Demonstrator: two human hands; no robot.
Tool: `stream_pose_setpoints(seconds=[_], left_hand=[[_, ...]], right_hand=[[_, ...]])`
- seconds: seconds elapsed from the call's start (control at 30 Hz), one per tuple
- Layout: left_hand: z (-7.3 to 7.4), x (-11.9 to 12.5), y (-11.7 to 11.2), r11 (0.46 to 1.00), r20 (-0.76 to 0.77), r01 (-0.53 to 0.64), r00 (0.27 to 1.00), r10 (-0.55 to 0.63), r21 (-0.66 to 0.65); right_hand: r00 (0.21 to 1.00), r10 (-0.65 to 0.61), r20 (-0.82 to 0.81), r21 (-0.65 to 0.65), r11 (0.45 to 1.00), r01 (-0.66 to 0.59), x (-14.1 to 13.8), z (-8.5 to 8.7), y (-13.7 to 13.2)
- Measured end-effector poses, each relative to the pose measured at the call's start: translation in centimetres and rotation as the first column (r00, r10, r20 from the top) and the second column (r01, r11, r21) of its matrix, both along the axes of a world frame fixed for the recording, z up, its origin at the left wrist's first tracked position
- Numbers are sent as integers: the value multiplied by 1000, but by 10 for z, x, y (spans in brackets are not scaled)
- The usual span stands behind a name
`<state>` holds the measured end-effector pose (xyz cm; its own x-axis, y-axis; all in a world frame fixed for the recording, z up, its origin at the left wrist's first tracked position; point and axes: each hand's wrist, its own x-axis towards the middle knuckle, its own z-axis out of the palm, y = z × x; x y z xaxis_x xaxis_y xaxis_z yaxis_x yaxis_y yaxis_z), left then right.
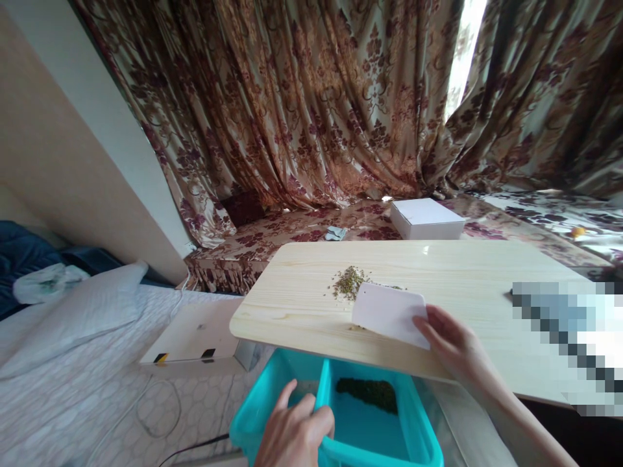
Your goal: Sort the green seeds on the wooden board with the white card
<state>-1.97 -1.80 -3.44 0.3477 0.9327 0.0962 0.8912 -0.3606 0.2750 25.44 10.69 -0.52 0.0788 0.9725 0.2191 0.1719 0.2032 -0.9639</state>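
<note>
My right hand (pixel 450 337) is closed on the right end of a white flat card (pixel 389 314), thumb on top. The card is tilted over the wooden table (pixel 282 311), next to a loose pile of small green-brown dried bits (pixel 350 282); some lie behind it and hidden under it. Below the table's front edge is a turquoise two-compartment bin (pixel 374 434). My left hand (pixel 299 428) is closed over the bin's near side by the divider, fingers curled into the left compartment. The right compartment holds a dark green heap of similar bits (pixel 370 392).
A white box (pixel 428 220) and a pale blue cloth (pixel 335 233) lie behind the table. To the left are a flat white carton (pixel 199 334), a cable (pixel 158 389) and a bed with a pillow (pixel 73 318). A blurred-out device (pixel 569 331) is at the table's right.
</note>
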Motion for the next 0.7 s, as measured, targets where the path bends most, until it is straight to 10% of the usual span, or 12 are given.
stream_pose_setpoints(seconds=[0.4,0.7], left_hand=[[14,4,-4,994,-2,-92,996,92,-58],[4,3,0,999,-12,36,999,-36,29]], right_hand=[[968,251,18,-93,964,-249,-13,12,-34],[946,-319,62,-28,947,321,46,21,-20]])
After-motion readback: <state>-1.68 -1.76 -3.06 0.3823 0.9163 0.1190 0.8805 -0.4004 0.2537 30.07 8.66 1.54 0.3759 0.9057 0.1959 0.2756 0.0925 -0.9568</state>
